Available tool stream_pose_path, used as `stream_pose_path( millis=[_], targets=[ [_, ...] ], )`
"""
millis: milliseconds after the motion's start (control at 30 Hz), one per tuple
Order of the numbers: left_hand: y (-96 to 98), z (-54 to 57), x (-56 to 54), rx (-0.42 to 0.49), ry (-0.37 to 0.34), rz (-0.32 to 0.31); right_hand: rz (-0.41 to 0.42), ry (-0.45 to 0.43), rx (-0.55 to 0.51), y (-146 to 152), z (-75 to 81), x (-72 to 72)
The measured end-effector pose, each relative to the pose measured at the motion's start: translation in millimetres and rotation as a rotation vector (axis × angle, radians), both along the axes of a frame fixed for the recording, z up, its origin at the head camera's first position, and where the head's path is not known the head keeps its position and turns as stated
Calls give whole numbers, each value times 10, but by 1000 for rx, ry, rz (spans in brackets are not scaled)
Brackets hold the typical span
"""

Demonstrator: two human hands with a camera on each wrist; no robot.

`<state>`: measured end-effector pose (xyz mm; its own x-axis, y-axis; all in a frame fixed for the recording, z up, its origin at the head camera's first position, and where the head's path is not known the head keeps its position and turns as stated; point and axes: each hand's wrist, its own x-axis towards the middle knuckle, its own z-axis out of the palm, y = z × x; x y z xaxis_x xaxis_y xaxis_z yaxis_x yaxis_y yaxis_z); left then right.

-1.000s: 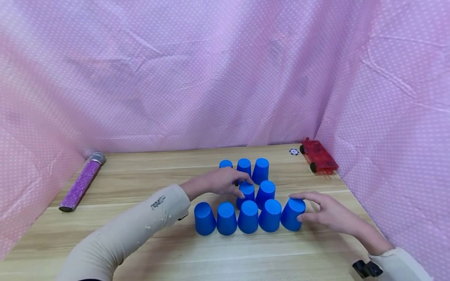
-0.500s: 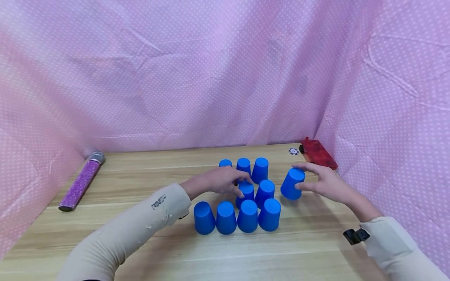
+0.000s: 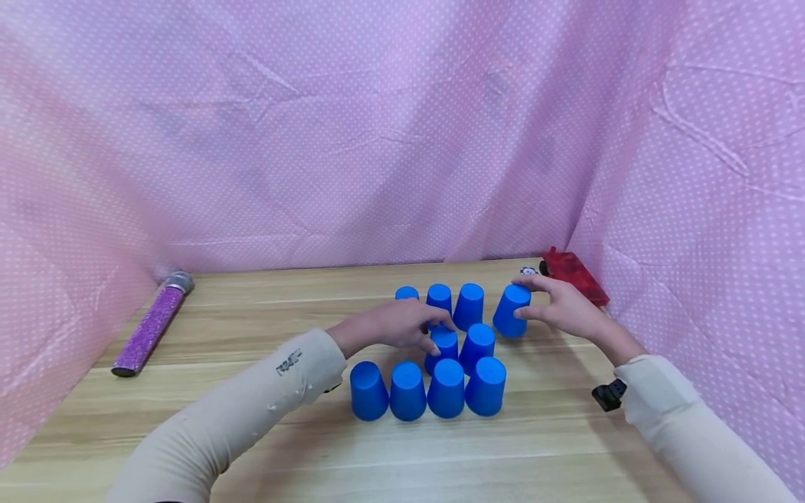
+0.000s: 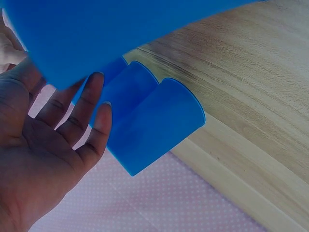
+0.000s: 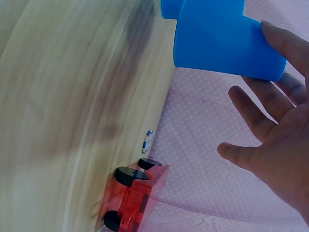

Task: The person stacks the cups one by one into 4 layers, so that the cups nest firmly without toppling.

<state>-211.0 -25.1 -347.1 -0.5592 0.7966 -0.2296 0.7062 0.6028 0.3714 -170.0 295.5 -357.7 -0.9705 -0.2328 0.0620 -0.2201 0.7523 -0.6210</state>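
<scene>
Upside-down blue cups stand in three rows on the wooden table in the head view. My left hand point(image 3: 409, 325) reaches over from the left and holds the left cup point(image 3: 442, 358) of the middle row between thumb and fingers. That same cup point(image 4: 96, 34) fills the top of the left wrist view. At the right end of the back row, my right hand point(image 3: 562, 307) grips another blue cup point(image 3: 511, 311), thumb on the near side. In the right wrist view this cup point(image 5: 217, 43) lies between thumb and fingers; whether it touches the table I cannot tell.
Several cups form the front row, including a leftmost cup point(image 3: 368, 392). A purple glitter microphone point(image 3: 151, 328) lies far left. A red toy car point(image 3: 572, 277) and a poker chip point(image 5: 147, 141) lie back right. Pink dotted cloth point(image 3: 352, 140) hangs around the table.
My right hand has carried the cup from the right end of the front row back to beside the back row. My left hand has stayed on its cup.
</scene>
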Motion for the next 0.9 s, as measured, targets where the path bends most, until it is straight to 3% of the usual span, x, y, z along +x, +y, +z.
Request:
stream_pose_path(
  millis=[400, 900],
  targets=[
    [17, -8, -7, -14, 16, 4, -3, -17, -24, 18, -196, -211],
    [19, -20, -21, -19, 30, -5, 9, -24, -39, -40, -304, -315]
  ],
)
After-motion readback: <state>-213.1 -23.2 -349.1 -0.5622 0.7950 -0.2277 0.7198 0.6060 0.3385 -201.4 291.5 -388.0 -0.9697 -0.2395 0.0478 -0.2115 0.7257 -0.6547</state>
